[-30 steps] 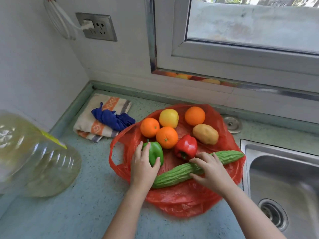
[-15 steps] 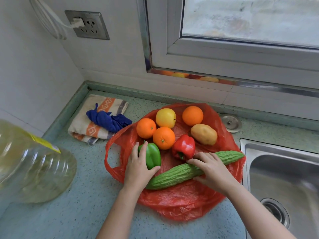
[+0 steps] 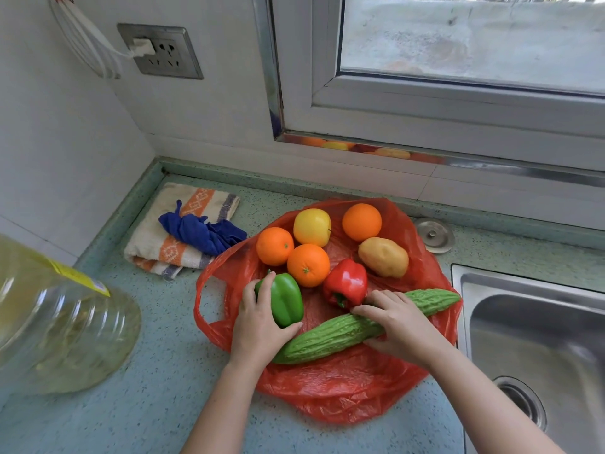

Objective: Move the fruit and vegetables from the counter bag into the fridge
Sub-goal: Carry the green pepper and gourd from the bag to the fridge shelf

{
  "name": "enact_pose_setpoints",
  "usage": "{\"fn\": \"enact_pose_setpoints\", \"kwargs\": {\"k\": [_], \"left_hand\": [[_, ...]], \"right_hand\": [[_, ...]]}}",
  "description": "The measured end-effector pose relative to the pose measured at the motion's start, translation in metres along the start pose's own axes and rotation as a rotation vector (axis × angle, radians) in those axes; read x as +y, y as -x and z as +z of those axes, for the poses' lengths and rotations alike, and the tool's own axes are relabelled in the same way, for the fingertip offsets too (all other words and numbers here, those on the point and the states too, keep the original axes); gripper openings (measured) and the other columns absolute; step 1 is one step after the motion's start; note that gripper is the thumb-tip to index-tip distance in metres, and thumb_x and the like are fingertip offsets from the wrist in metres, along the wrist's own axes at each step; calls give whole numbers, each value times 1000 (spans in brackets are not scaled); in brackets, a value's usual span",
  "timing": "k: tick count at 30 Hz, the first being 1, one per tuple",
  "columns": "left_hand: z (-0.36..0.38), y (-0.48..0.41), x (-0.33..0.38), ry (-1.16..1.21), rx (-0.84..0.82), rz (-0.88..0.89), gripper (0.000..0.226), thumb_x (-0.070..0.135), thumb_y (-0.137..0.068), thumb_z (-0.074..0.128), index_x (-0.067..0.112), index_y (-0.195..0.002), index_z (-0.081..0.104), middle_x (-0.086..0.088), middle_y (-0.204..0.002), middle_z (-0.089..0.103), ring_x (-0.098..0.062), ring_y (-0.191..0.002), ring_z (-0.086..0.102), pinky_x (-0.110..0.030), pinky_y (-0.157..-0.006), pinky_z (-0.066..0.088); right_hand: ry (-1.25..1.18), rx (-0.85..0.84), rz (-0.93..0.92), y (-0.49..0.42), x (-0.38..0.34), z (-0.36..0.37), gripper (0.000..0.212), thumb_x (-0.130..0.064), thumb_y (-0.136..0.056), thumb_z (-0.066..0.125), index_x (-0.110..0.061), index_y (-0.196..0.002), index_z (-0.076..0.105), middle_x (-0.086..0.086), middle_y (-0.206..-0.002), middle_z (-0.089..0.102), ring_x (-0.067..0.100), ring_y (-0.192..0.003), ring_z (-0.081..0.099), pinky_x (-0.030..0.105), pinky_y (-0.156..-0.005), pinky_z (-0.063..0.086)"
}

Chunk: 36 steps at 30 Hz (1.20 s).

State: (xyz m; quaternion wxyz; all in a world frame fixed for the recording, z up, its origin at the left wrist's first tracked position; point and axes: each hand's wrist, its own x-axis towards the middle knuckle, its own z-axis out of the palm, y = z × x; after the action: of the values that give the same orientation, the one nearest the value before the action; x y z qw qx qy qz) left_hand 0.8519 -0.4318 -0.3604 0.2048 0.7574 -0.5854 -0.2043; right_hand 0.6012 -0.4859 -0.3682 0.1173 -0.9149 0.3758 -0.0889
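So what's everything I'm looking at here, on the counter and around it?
plastic bag: one, red, spread open on the counter
oranges: three, orange, far half of the bag
apple: one, yellow, between the oranges
potato: one, tan, right side of the bag
red pepper: one, red, bag centre
green pepper: one, green, left side of the bag
bitter gourd: one, green, lying across the bag
towel: one, striped, corner
blue cloth: one, on the towel
oil bottle: one, clear, left
sink: one, steel, right
socket: one, wall
left hand: on the green pepper
right hand: on the bitter gourd
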Motion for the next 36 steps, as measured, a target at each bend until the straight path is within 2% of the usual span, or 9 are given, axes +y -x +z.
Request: {"fn": "enact_pose_setpoints", "kwargs": {"k": [10, 18, 21, 24, 26, 29, 31, 34, 36], "left_hand": [[-40, 19, 15, 286, 197, 11, 99, 28, -59, 85, 20, -140, 28, -7, -136, 34, -20, -122, 38, -24, -89, 33], [-78, 49, 49, 340, 273, 226, 101, 28, -57, 86, 17, -140, 30, -3, -135, 36, 1, -117, 26, -10, -96, 22], [-83, 62, 65, 399, 234, 326, 100, 26, -57, 85, 23, -139, 28, 5, -130, 31, 9, -114, 25, 7, -88, 16], [-83, 78, 81, 444, 176, 398, 96, 34, -57, 83, 41, -131, 22, 12, -129, 25, 11, -112, 24, -4, -92, 23], [-81, 87, 90, 424, 131, 481, 94, 49, -55, 76, 45, -130, 21, 14, -130, 24, 13, -111, 24, -10, -91, 26], [-69, 96, 100, 373, 53, 597, 99, 64, -53, 72, 40, -135, 23, 14, -131, 25, 5, -114, 30, -15, -89, 31], [-57, 104, 107, 396, -14, 636, 97, 62, -54, 69, 38, -136, 23, 12, -132, 27, 2, -116, 33, -14, -91, 31], [-35, 120, 121, 453, -142, 723, 93, 54, -56, 68, 36, -137, 24, 5, -131, 33, 11, -117, 30, 0, -92, 22], [-23, 132, 133, 470, -230, 784, 93, 51, -57, 69, 33, -136, 26, 1, -130, 36, 15, -119, 27, 1, -93, 21]], "right_hand": [[-6, 49, 60, 13, -16, -24, 59, -30, -53, 80, -25, -108, 63, -1, -90, 59, 22, -79, 59, 34, -66, 50], [39, 220, 255, 56, -44, -55, 53, -35, -53, 78, -20, -103, 66, 1, -84, 60, 24, -71, 58, 33, -56, 48], [31, 293, 360, 78, -59, -68, 50, -39, -55, 70, -20, -101, 67, -1, -79, 59, 22, -66, 58, 29, -50, 46], [33, 343, 487, 104, -70, -77, 49, -39, -57, 73, -21, -102, 68, -5, -77, 58, 17, -66, 57, 18, -50, 38], [23, 383, 599, 122, -76, -80, 49, -37, -59, 78, -22, -104, 67, -6, -77, 56, 15, -69, 56, 17, -52, 35], [-43, 439, 764, 153, -88, -81, 46, -36, -63, 77, -22, -106, 65, -8, -79, 53, 16, -74, 56, 24, -60, 39], [-90, 472, 878, 175, -98, -82, 44, -34, -66, 77, -24, -107, 64, -6, -83, 55, 16, -77, 57, 26, -64, 42], [-149, 572, 1022, 209, -117, -80, 43, -31, -66, 78, -25, -107, 64, -3, -87, 60, 16, -77, 59, 29, -66, 47], [-172, 665, 1090, 230, -132, -81, 42, -28, -66, 79, -27, -106, 64, -5, -89, 61, 14, -78, 58, 27, -67, 46]]}}
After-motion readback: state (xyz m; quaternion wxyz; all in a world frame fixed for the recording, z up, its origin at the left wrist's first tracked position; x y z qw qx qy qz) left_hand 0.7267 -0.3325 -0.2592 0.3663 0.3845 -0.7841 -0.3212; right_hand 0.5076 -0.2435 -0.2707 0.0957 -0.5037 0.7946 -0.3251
